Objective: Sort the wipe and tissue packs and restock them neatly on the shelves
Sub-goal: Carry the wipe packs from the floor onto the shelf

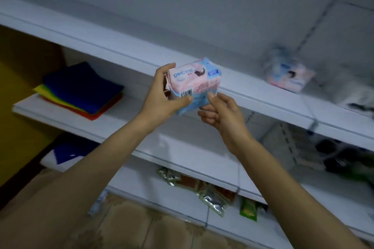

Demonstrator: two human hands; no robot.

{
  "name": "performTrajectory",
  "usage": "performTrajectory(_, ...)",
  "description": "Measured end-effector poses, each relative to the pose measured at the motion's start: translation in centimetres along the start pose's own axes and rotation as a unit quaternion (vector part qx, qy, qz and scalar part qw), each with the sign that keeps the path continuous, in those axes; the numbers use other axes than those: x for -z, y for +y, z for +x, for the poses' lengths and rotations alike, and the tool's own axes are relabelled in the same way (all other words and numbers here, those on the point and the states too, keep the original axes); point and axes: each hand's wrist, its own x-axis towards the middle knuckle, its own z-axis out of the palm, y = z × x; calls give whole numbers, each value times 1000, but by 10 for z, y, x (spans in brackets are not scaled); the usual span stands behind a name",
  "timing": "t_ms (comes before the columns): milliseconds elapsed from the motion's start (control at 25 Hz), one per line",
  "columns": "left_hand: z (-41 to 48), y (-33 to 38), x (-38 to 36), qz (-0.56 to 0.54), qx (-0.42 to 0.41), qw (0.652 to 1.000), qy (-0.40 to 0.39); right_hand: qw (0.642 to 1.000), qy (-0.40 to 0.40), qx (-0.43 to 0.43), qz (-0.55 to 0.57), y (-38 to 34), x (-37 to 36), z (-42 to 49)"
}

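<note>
We are holding a soft pink-and-blue tissue pack (194, 85) in the air in front of the upper white shelf (253, 95), its print upside down and its barcode side facing us. Its long axis is running from lower left up to the right, tilted. Our left hand (164, 97) is wrapping around the pack's left end, thumb pressing just beside the barcode. Our right hand (220, 115) is pinching the lower blue edge between thumb and forefinger, the other fingers curling loosely. Farther right on that shelf a second pack (289, 77) is lying, blurred. On the shelf below to the left, flat folded cloths (81, 91) are sitting in a stack, blue over yellow and red. Shiny foil sachets (204, 192) are lying on the lowest shelf above a tan tiled floor (141, 226).
</note>
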Motion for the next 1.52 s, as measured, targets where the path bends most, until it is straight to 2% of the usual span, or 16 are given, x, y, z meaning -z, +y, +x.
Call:
performTrajectory(160, 16, 23, -76, 94, -62, 991, -70, 997, 69, 37, -13, -7, 64, -15)
performTrajectory(320, 43, 31, -108, 236, -86, 966, -58, 987, 116, 107, -14, -14, 94, -7)
performTrajectory(480, 95, 21, -123, 264, -76, 958, -79, 946, 146, 235, -169, -31, 104, 27)
performTrajectory(600, 146, 7, -134, 295, -31, 952, -72, 882, 147, 252, -370, -45, 109, 69)
performTrajectory(720, 188, -17, -145, 300, 23, 950, -86, 758, 160, 265, -573, -54, 114, 116)
performTrajectory(840, 228, -32, -161, 304, 40, 947, -96, 670, 172, 219, -688, -68, 121, 163)
performTrajectory(920, 259, -39, -173, 321, 44, 941, -99, 634, 182, 217, -720, -82, 126, 195)
performTrajectory(960, 273, -43, -180, 319, 46, 941, -106, 630, 178, 218, -724, -90, 128, 208)
performTrajectory(1080, 307, -56, -202, 333, 35, 934, -127, 667, 133, 166, -714, -120, 147, 234)
performTrajectory(1200, 330, -65, -224, 343, 24, 930, -133, 719, 183, 165, -649, -135, 181, 245)
performTrajectory(1320, 343, -69, -240, 340, 29, 930, -137, 718, 174, 91, -667, -124, 202, 252)
performTrajectory(1440, 349, -76, -246, 326, 30, 938, -117, 754, 154, 79, -634, -115, 205, 260)
performTrajectory(1520, 350, -80, -247, 321, 25, 940, -117, 752, 143, 77, -639, -115, 205, 263)
